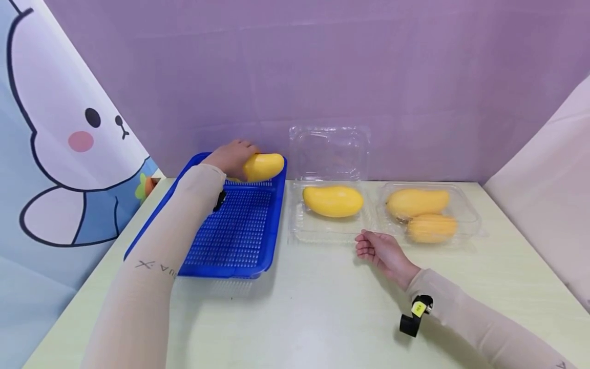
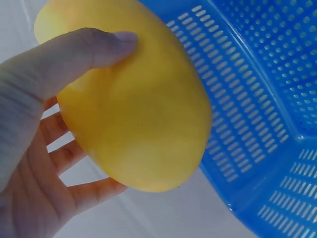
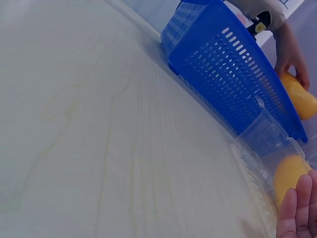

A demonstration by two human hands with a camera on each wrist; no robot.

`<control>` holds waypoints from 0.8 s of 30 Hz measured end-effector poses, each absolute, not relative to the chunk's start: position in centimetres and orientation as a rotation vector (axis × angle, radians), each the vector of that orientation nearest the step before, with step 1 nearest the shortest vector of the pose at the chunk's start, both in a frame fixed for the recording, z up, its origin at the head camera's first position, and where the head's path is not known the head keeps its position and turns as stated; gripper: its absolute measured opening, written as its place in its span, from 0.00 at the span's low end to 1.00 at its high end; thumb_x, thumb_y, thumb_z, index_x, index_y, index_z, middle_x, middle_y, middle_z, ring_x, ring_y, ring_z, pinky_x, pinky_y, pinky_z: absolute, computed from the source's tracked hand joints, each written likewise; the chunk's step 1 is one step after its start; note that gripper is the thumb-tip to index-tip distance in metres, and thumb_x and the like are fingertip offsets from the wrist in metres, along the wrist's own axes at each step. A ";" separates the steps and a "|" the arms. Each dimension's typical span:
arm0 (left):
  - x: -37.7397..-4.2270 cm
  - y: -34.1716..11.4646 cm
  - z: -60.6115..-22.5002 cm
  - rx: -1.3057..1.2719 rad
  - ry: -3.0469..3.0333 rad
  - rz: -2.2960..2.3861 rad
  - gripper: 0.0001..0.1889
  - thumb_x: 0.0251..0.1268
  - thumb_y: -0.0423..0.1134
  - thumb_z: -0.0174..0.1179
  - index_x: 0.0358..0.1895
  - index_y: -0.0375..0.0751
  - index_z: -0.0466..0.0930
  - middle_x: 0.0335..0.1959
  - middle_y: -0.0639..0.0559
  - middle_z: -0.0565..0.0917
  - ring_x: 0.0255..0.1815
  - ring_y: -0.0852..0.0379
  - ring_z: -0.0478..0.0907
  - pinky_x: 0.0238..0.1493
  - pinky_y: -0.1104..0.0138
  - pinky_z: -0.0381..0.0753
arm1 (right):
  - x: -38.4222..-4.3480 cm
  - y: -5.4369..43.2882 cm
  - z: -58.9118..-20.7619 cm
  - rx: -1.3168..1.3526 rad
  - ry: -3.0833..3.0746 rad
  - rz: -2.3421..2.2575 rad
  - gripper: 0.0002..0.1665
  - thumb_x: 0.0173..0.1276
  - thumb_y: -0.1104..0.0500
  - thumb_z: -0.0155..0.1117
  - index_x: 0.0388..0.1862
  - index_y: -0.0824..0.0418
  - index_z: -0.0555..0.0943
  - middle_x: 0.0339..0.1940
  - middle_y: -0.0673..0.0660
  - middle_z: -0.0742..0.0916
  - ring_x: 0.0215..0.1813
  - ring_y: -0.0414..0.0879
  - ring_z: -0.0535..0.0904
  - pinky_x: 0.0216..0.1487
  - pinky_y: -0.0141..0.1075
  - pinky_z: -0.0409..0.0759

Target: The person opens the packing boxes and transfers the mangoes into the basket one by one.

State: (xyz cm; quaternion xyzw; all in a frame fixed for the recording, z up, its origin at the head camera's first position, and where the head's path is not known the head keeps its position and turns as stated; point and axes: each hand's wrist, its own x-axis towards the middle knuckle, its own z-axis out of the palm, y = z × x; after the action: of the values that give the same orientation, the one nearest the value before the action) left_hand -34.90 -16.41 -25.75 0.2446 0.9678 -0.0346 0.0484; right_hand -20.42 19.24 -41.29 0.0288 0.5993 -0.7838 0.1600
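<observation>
Far left, a cartoon-rabbit curtain (image 1: 76,102) is seen; a purple cloth (image 1: 322,77) is hung behind the table (image 1: 313,318). The left arm, covered by a beige sleeve (image 1: 143,292) with dark printed marks, is stretched forward from the lower left and passed over the left side of a blue perforated basket (image 1: 232,225). The wrist is bent rightward, with black wrist gear (image 1: 219,201) partly hidden beside it. By the left hand (image 1: 232,156) a yellow mango (image 1: 266,166) is gripped over the basket's far right end. In the left wrist view the thumb (image 2: 99,48) is pressed across the fruit's upper side, and the other fingers (image 2: 96,192) are spread, gaps showing, around its underside. Whether the basket is touched by the mango cannot be told.

Right of the basket, an open clear clamshell (image 1: 318,234) is set, its lid (image 1: 329,154) raised at the back; a second mango (image 1: 333,201) is laid crosswise inside. At its near right corner the right hand (image 1: 386,253) is held, palm turned leftward, fingers loosely bent and pressed side by side; contact with the clamshell cannot be told. The right forearm is angled in from the lower right, with a black wrist camera (image 1: 412,318) strapped on. Farther right, a rear mango (image 1: 417,203) and a front mango (image 1: 432,228) are contained in a closed clear clamshell (image 1: 467,207). At the right edge, pale fabric (image 1: 548,179) is hung.
</observation>
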 end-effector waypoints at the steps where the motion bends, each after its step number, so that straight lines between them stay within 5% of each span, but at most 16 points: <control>1: -34.9 -16.5 -25.8 0.736 2.950 -0.107 0.37 0.49 0.36 0.69 0.65 0.41 0.64 0.63 0.42 0.68 0.64 0.42 0.61 0.66 0.47 0.61 | -20.4 19.2 -41.3 0.083 1.713 -2.239 0.21 0.76 0.61 0.44 0.25 0.58 0.80 0.21 0.49 0.83 0.25 0.37 0.79 0.34 0.28 0.81; 24: -36.5 -18.8 -29.2 0.633 2.952 -0.100 0.36 0.46 0.34 0.71 0.63 0.42 0.68 0.60 0.42 0.71 0.60 0.43 0.64 0.62 0.44 0.65 | -20.1 19.2 -41.2 0.074 1.727 -2.229 0.19 0.76 0.60 0.44 0.27 0.60 0.80 0.21 0.49 0.83 0.25 0.37 0.79 0.34 0.28 0.81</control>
State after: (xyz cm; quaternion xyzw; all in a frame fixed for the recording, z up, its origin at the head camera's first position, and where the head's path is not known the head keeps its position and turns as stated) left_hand -36.52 -18.82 -29.16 0.2091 0.9755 -0.0331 0.0602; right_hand -20.10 19.16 -41.18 0.0259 0.6045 -0.7800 0.1599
